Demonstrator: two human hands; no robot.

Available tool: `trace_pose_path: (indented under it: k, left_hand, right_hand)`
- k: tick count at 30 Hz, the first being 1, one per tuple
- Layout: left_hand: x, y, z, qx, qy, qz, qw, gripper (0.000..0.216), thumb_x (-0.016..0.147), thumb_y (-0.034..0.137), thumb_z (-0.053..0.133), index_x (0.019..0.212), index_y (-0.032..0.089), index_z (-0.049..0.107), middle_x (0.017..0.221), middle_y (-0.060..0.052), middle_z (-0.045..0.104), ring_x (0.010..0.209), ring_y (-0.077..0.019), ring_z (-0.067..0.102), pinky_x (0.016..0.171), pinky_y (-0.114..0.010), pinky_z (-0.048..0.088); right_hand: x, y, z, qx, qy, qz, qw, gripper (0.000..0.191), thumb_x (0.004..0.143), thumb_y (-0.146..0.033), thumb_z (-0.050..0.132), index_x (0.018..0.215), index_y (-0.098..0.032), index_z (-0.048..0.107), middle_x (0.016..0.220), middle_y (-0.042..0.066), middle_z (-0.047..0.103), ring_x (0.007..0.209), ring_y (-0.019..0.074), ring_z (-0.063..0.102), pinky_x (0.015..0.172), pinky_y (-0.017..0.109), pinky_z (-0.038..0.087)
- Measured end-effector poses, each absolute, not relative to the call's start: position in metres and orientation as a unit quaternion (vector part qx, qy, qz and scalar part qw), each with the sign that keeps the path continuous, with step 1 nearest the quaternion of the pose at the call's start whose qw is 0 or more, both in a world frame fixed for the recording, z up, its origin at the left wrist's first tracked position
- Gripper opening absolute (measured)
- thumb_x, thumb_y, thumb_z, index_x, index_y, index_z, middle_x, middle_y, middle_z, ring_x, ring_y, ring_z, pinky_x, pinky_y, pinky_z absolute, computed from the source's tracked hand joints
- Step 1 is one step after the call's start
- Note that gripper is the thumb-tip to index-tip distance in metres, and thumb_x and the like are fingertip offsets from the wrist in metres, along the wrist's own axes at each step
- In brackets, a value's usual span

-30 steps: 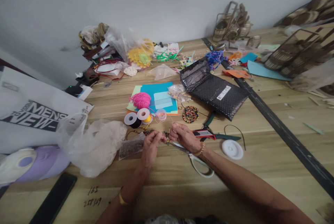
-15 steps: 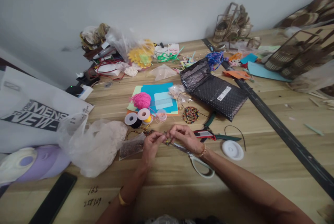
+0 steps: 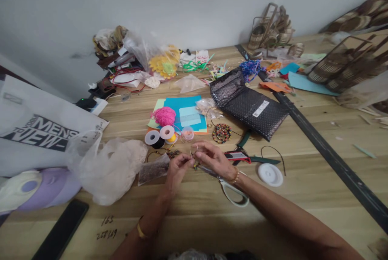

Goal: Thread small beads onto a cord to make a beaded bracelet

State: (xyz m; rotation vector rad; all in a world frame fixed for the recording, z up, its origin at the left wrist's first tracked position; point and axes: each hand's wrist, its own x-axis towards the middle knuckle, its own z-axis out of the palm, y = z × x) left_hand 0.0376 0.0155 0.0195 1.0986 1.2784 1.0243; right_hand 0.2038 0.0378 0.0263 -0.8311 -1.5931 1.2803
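My left hand (image 3: 179, 168) is closed in a pinch on a thin cord (image 3: 190, 151), which loops up between my fingertips. Close beside it, my right hand (image 3: 214, 159) pinches the same cord with thumb and forefinger. A few small colored beads (image 3: 195, 167) hang just below the fingers, partly hidden. Scissors with pale handles (image 3: 232, 195) lie under my right hand, blades toward the left. Left of my left hand is a clear bag of dark beads (image 3: 153, 170). A coil of multicolored beads (image 3: 222, 133) lies beyond my right hand.
Beyond my hands are a black thread spool (image 3: 154, 139), a yellow thread spool (image 3: 167, 134) and a pink yarn ball (image 3: 165, 116). A red box cutter (image 3: 238, 155) and white spool lid (image 3: 270, 174) lie to the right. A black bubble mailer (image 3: 251, 104) is farther back.
My right fingers have lifted and opened slightly from the left fingertips, and a loop of cord now shows between them. The things on the table have stayed in place.
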Motion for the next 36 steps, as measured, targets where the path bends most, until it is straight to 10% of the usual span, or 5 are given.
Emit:
trace_pose_path:
  k: [4, 12, 21, 36]
  left_hand:
    - [0.033, 0.018, 0.014, 0.435, 0.523, 0.46, 0.571, 0.015, 0.068, 0.028, 0.068, 0.065, 0.015, 0.061, 0.06, 0.002, 0.058, 0.06, -0.0116, 0.051, 0.063, -0.023, 0.04]
    - [0.035, 0.019, 0.015, 0.4, 0.5, 0.485, 0.596, 0.016, 0.065, 0.028, 0.07, 0.063, 0.015, 0.061, 0.059, 0.002, 0.057, 0.06, -0.0117, 0.05, 0.063, -0.024, 0.04]
    - [0.034, 0.016, 0.012, 0.436, 0.492, 0.465, 0.592, 0.015, 0.07, 0.028, 0.068, 0.065, 0.015, 0.06, 0.062, 0.002, 0.057, 0.063, -0.0126, 0.051, 0.066, -0.025, 0.04]
    - [0.033, 0.016, 0.012, 0.47, 0.518, 0.453, 0.552, 0.014, 0.073, 0.027, 0.067, 0.069, 0.016, 0.059, 0.066, 0.002, 0.058, 0.066, -0.0125, 0.052, 0.066, -0.023, 0.04]
  right_hand:
    - [0.203, 0.04, 0.018, -0.39, -0.663, 0.438, 0.466, 0.029, 0.087, -0.024, 0.055, 0.116, -0.022, 0.054, 0.123, 0.01, 0.051, 0.081, 0.0151, 0.06, 0.066, 0.027, 0.051]
    - [0.204, 0.036, 0.018, -0.405, -0.718, 0.3, 0.48, 0.009, 0.087, -0.017, 0.052, 0.095, -0.018, 0.057, 0.094, 0.007, 0.052, 0.069, 0.0134, 0.052, 0.06, 0.026, 0.047]
    - [0.2, 0.033, 0.011, -0.319, -0.795, 0.327, 0.399, 0.024, 0.093, -0.017, 0.046, 0.113, -0.02, 0.059, 0.101, 0.009, 0.061, 0.088, 0.0172, 0.06, 0.077, 0.029, 0.05]
    - [0.198, 0.034, 0.011, -0.337, -0.775, 0.335, 0.417, 0.012, 0.091, -0.021, 0.051, 0.082, -0.017, 0.059, 0.078, 0.004, 0.059, 0.069, 0.0139, 0.056, 0.064, 0.024, 0.045]
